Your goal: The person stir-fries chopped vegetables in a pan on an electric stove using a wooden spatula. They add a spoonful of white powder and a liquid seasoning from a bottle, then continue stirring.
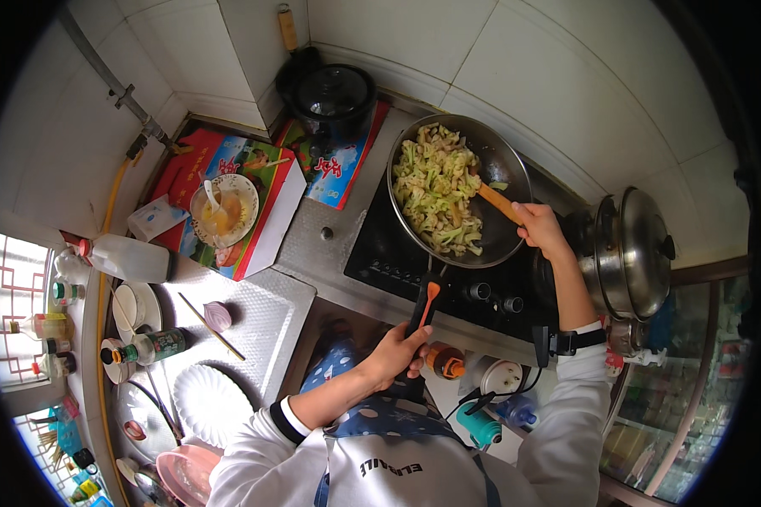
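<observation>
My left hand (391,356) grips the black and orange handle (424,303) of a wok (513,171) that sits over the black cooktop (380,253). In my right hand (540,228) is a wooden spatula (500,203), its blade end hidden among the food. Chopped cauliflower (441,187) with pale green stems fills the left side of the wok. The dark pan surface shows bare on the right, apart from a small green piece. Two control knobs (480,291) stand on the cooktop's near edge, right of the handle.
A lidded steel pot (640,253) stands right of the wok. Behind left is a black lidded pot (333,95). A patterned bowl (225,209) with a white spoon rests on a printed box (260,234). Half an onion (217,316) and a scalloped white plate (209,402) lie on the left counter.
</observation>
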A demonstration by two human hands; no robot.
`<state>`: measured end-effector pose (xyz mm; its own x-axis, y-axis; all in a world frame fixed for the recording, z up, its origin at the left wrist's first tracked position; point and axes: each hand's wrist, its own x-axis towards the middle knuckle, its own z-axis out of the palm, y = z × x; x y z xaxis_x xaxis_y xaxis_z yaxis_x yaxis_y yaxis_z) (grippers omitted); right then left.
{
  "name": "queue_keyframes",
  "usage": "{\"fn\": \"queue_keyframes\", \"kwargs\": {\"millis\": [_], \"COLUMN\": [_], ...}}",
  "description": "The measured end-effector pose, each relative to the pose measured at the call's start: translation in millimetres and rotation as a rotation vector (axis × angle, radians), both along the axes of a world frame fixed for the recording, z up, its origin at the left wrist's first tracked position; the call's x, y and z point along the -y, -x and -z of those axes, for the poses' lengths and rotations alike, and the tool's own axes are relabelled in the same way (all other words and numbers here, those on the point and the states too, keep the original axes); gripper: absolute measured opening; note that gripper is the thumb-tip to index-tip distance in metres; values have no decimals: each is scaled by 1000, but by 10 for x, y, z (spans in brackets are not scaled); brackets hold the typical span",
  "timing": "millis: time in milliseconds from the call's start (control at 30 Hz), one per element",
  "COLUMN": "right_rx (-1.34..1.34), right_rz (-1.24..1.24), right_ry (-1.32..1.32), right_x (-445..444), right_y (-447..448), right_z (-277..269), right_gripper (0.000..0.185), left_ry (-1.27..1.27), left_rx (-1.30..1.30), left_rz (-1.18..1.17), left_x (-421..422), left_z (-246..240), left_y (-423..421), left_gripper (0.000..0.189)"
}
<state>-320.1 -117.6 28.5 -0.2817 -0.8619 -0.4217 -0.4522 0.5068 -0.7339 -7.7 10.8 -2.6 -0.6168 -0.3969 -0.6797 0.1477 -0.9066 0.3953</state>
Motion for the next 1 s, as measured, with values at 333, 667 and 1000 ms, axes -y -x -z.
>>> {"fn": "queue_keyframes", "kwargs": {"millis": [333,667,1000], "right_rx": [-1220,-1136,-1277], "right_rz": [-565,-663,-391], "right_ry": [427,336,424], "right_x": [-757,-830,-606], "right_y": [-518,-982,-458], "right_z": [-810,-723,-824], "right_gripper": [21,19,20], "left_ry": [-17,-23,7], "left_rx": [-23,-6,2], "left_rz": [16,3,-3], "left_x": [17,3,-18], "left_z": [10,-20,-2], "left_y": [-3,-3,9], "left_gripper": [24,21,22]}}
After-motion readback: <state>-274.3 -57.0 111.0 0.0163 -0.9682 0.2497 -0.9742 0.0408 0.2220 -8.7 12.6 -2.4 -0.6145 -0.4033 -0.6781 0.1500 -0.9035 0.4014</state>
